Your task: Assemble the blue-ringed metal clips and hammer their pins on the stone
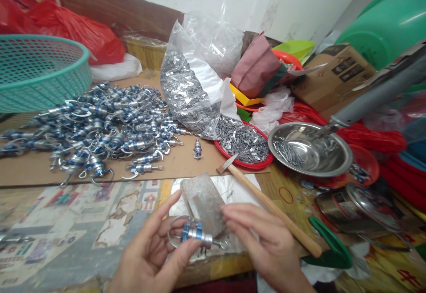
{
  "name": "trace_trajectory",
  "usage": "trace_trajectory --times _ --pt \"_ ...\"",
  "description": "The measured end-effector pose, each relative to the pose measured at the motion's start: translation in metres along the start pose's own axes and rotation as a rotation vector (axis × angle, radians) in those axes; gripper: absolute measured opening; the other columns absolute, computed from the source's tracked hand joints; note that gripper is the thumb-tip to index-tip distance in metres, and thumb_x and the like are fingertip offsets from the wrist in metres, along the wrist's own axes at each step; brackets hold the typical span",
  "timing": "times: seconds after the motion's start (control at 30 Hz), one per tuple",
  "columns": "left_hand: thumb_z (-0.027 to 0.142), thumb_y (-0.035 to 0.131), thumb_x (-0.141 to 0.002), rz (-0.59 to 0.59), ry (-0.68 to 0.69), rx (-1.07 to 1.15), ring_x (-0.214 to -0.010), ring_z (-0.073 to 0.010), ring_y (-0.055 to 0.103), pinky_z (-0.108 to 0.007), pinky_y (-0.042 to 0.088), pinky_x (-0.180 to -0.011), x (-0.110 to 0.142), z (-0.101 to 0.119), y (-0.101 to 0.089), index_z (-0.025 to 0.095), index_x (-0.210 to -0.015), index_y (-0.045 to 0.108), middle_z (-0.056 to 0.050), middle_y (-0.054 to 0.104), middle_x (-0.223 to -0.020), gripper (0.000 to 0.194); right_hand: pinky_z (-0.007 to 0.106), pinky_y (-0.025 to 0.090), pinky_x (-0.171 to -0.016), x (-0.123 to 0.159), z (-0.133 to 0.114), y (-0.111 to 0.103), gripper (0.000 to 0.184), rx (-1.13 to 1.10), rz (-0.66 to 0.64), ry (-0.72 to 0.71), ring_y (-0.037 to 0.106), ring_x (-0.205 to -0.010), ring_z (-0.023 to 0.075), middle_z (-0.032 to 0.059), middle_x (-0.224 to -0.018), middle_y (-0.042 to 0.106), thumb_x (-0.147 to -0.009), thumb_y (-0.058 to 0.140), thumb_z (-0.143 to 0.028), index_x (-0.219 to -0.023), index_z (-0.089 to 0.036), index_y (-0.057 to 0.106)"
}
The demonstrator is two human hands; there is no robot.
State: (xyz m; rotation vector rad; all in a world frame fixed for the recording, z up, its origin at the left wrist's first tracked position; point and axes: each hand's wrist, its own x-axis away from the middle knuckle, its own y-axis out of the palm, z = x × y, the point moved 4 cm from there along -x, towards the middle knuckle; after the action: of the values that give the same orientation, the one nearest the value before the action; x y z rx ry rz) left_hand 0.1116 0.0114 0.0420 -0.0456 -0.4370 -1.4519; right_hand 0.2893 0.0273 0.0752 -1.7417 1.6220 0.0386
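Observation:
My left hand (159, 248) holds a blue-and-silver metal fitting (193, 235), with a curved silver arm on its left and a thin eyelet end to the right. Thumb and fingers grip its barrel above the near edge of the work surface. My right hand (262, 240) is just right of the eyelet end, its fingers drawn together; what they pinch, if anything, is hidden. Behind the fitting lies a worn grey metal block (203, 200). A hammer (266, 195) with a wooden handle lies slanting beyond my right hand, its head near a red dish.
Similar fittings (109, 129) are heaped on cardboard at left, beside a green basket (43, 71). A clear bag (189, 93) of small metal plates adjoins the red dish (242, 144). Right stand a steel bowl (309, 146) with pins, a metal mug (353, 209) and a grey tool shaft (376, 93).

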Motion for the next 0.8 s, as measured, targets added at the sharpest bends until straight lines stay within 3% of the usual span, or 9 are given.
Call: trace_trajectory --times 0.1,0.2,0.27,0.33,0.47,0.53,0.63,0.8 --pt "0.041 0.08 -0.059 -0.074 -0.038 -0.03 -0.078 -0.0176 0.069 -0.023 0.055 -0.075 -0.012 0.004 -0.003 0.026 -0.13 0.043 0.002 0.07 -0.078 0.082 0.039 0.055 -0.081 -0.009 0.023 -0.009 0.033 0.478 -0.09 -0.184 0.066 -0.093 0.0225 0.01 -0.098 0.071 -0.084 0.043 -0.003 -0.1 -0.018 0.069" --pt "0.034 0.08 -0.061 -0.179 -0.115 0.012 -0.069 -0.0155 0.067 -0.024 0.054 -0.068 -0.02 0.004 -0.005 0.026 -0.134 0.037 0.003 0.068 -0.074 0.085 0.038 0.056 -0.069 -0.01 0.043 -0.004 0.032 0.655 -0.257 -0.266 0.067 -0.078 0.0242 0.0109 -0.081 0.072 -0.084 0.041 -0.002 -0.089 -0.015 0.069" --pt "0.027 0.079 -0.062 -0.249 -0.15 0.038 -0.067 -0.0144 0.065 -0.024 0.053 -0.065 -0.024 0.003 -0.005 0.026 -0.134 0.035 0.003 0.067 -0.075 0.085 0.034 0.055 -0.063 -0.01 0.046 -0.003 0.032 0.654 -0.268 -0.254 0.065 -0.07 0.0222 0.0103 -0.074 0.069 -0.084 0.039 -0.002 -0.092 -0.013 0.068" --pt "0.022 0.078 -0.063 -0.334 -0.181 0.052 -0.068 -0.0151 0.064 -0.026 0.053 -0.064 -0.029 0.001 -0.005 0.026 -0.136 0.031 0.002 0.065 -0.077 0.086 0.032 0.055 -0.065 -0.012 0.043 -0.005 0.035 0.618 -0.224 -0.218 0.065 -0.074 0.0207 0.0108 -0.081 0.069 -0.084 0.037 -0.002 -0.102 -0.013 0.065" --pt "0.016 0.074 -0.065 -0.444 -0.237 0.052 -0.063 -0.0142 0.062 -0.028 0.051 -0.061 -0.039 0.0 -0.002 0.023 -0.138 0.021 0.002 0.063 -0.076 0.09 0.026 0.053 -0.071 -0.021 0.023 -0.01 0.022 0.265 -0.077 -0.035 0.065 -0.081 0.0166 0.0054 -0.086 0.068 -0.085 0.048 -0.007 -0.093 -0.019 0.065" --pt "0.013 0.074 -0.064 -0.449 -0.234 0.075 -0.061 -0.0126 0.06 -0.025 0.049 -0.059 -0.042 0.001 -0.001 0.022 -0.138 0.019 0.003 0.063 -0.073 0.092 0.024 0.052 -0.067 -0.022 0.007 -0.002 0.019 0.122 -0.141 -0.056 0.064 -0.076 0.0152 0.0045 -0.081 0.068 -0.085 0.051 -0.007 -0.09 -0.018 0.065" --pt "0.009 0.074 -0.063 -0.456 -0.19 0.146 -0.062 -0.0112 0.058 -0.022 0.047 -0.059 -0.043 0.003 0.001 0.022 -0.138 0.018 0.004 0.064 -0.07 0.094 0.028 0.05 -0.064 -0.019 -0.013 0.013 0.021 0.144 -0.276 -0.188 0.061 -0.072 0.017 0.0074 -0.078 0.067 -0.086 0.045 -0.005 -0.09 -0.014 0.065" --pt "0.004 0.072 -0.064 -0.494 -0.189 0.174 -0.065 -0.011 0.058 -0.022 0.046 -0.06 -0.043 0.001 0.001 0.022 -0.137 0.017 0.004 0.064 -0.073 0.093 0.026 0.045 -0.064 -0.023 -0.017 0.02 0.019 0.159 -0.48 -0.075 0.056 -0.071 0.0156 0.0042 -0.075 0.062 -0.089 0.045 -0.011 -0.082 -0.016 0.063"
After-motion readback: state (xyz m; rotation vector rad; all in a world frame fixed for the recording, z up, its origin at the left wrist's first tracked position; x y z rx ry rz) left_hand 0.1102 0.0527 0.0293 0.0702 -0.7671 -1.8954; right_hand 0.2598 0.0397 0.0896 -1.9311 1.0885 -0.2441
